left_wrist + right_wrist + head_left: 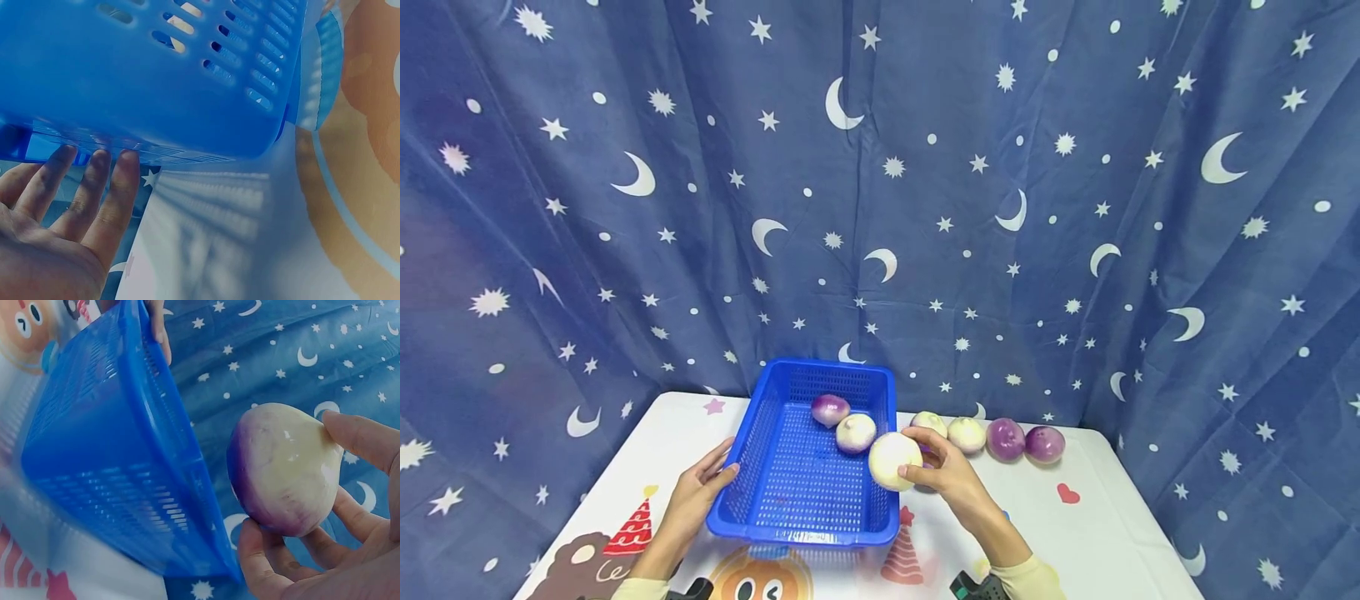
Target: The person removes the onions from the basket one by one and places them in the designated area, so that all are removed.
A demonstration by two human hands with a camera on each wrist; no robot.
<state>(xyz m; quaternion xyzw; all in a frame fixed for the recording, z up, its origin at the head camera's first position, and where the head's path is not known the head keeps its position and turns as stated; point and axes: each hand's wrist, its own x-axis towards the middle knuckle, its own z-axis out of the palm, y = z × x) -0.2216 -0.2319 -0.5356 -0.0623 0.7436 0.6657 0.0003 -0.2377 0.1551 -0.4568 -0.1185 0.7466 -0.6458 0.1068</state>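
My right hand [943,471] holds a white-and-purple turnip [284,469] between thumb and fingertips, up beside the right rim of a blue plastic basket [790,535]. Seen from the head, its pale side [893,461] overlaps that rim. Inside the basket, toward the back, lie a purple turnip [830,410] and a paler turnip [856,433]. My left hand [694,492] is at the basket's left side. Its fingers [119,187] are nearly straight, with their tips against the basket's outer wall in the left wrist view.
Right of the basket, two pale turnips [967,435] and two purple turnips [1026,442] form a row along the back of the white table [1097,500]. Another purple one is partly hidden behind my right hand. A blue star-and-moon curtain [955,208] hangs behind the table.
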